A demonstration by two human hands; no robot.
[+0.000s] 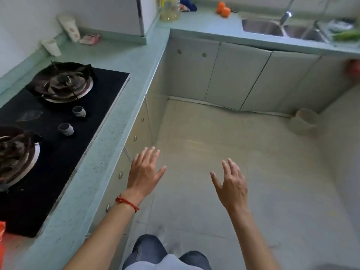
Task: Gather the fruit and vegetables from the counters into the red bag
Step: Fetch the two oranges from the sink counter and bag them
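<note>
My left hand (145, 171) and my right hand (230, 184) are both held out over the floor with fingers spread, holding nothing. An orange vegetable (223, 9) lies on the far counter left of the sink. Green vegetables (345, 35) lie blurred at the sink's right end. A red edge (2, 242) shows at the bottom left on the near counter; I cannot tell whether it is the red bag. A red-orange thing (353, 67) hangs at the right edge below the counter.
A black two-burner gas stove (64, 121) fills the left counter (109, 117). White cups (51, 46), a pink packet (90, 39) and an oil bottle (169, 8) stand at the back. The steel sink (272, 28) is far right. A pale bin (303, 121) stands on the floor.
</note>
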